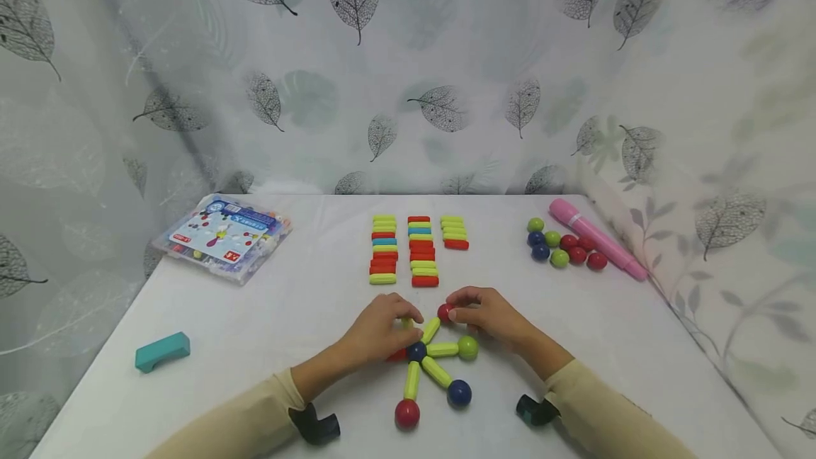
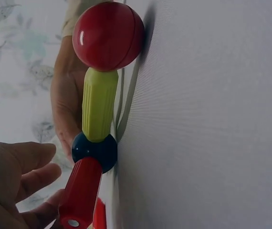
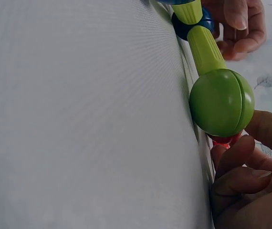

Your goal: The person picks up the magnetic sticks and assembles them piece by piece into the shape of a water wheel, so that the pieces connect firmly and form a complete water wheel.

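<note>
A star-shaped build of magnetic rods and balls lies on the white table, with a dark blue ball (image 1: 416, 351) at its hub. Yellow-green rods (image 1: 443, 350) and a red rod (image 2: 80, 191) radiate from it. Their outer ends carry a green ball (image 1: 468, 347), another dark blue ball (image 1: 459, 393) and a red ball (image 1: 407, 414). Between thumb and fingers my right hand (image 1: 491, 315) pinches a second red ball (image 1: 444, 312), at the tip of the upper-right rod. Beside the hub hovers my left hand (image 1: 381, 331), its fingers loose around the red rod without gripping it.
Rows of red, yellow-green and blue rods (image 1: 421, 250) lie farther back. Loose balls (image 1: 559, 258) and a pink tube (image 1: 596, 238) are at the back right. A plastic case (image 1: 223, 232) sits back left, with a teal block (image 1: 162, 351) nearer.
</note>
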Demonstrator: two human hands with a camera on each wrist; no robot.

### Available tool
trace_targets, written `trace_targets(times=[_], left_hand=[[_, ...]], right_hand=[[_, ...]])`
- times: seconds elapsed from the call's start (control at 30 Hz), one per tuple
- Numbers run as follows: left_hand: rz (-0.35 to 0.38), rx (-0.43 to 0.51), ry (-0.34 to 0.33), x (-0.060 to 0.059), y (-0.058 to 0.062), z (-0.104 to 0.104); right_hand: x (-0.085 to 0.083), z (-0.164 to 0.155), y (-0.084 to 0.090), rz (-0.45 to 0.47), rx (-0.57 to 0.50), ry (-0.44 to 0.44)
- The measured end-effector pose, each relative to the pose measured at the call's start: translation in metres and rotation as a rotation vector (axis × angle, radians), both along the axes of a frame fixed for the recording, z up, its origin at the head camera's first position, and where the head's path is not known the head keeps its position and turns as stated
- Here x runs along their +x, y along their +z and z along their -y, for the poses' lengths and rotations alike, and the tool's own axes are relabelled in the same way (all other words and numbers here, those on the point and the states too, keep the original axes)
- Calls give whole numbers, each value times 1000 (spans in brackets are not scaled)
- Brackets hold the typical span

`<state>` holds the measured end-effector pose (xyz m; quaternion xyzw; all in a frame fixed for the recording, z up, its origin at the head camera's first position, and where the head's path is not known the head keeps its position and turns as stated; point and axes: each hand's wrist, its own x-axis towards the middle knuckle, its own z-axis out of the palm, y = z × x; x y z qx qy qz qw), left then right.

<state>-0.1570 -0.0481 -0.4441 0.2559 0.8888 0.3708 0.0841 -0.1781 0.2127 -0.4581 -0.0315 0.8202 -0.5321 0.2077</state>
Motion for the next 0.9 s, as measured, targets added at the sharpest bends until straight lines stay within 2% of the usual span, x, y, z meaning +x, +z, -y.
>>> trace_targets(times=[0.07,0.17,0.27,0.4,0.5,0.67,0.9], left_hand=[[-44,-24,-17,1,-1,-2],[-61,-22,-9,4,-2,-2],[-56,-18,-19,8,-2,-2],[-22,-25,-69,9,-3,-2],[-6,-20,-75,10,-3,-1],[-21,-35,-20,10,-3,-4],[-62,-135,100,6,-8,-19]], right_hand=[[0,1,-1,-5,3,-5],[1,1,-2,-5,2,-4],[1,2,-3,0,6,-6],[2,1,-3,4,1,-12],[2,1,-3,2,4,-14],[1,1,-2,-1,11,-16],[1,1,-3,-8,17,-16]])
